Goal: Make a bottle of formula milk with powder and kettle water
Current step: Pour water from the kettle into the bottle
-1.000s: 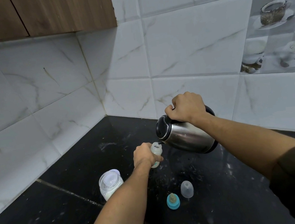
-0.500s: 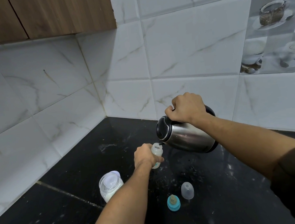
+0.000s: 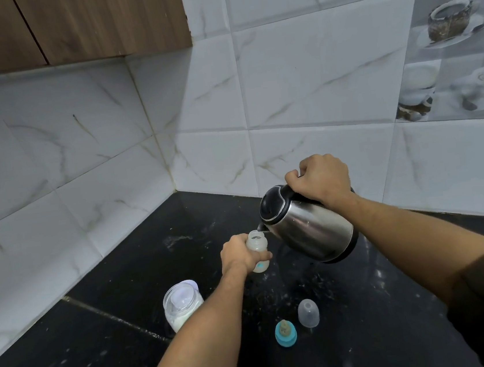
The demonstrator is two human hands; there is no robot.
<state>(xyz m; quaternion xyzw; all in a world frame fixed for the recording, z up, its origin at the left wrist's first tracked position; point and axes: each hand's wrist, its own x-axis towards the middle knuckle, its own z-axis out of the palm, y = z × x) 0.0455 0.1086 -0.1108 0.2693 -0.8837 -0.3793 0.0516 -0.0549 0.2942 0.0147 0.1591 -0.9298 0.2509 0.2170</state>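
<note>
The right hand [image 3: 323, 178] is wrapped around the black handle of the steel electric kettle [image 3: 309, 228], tipping it down to the left so its spout sits right over the mouth of the small translucent plastic baby bottle [image 3: 257, 249]. The left hand [image 3: 238, 256] grips that bottle upright on the black speckled stone counter [image 3: 126, 287]. The pour hinges on spout staying above that narrow opening, I'd say.

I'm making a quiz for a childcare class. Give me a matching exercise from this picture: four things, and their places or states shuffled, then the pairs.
1 kettle
2 baby bottle
3 powder jar
4 teal teat ring

A on the counter beside the clear cap
B tilted, gripped by the right hand
C standing beside the left forearm
D held by the left hand

Pairs: 1-B, 2-D, 3-C, 4-A.
</note>
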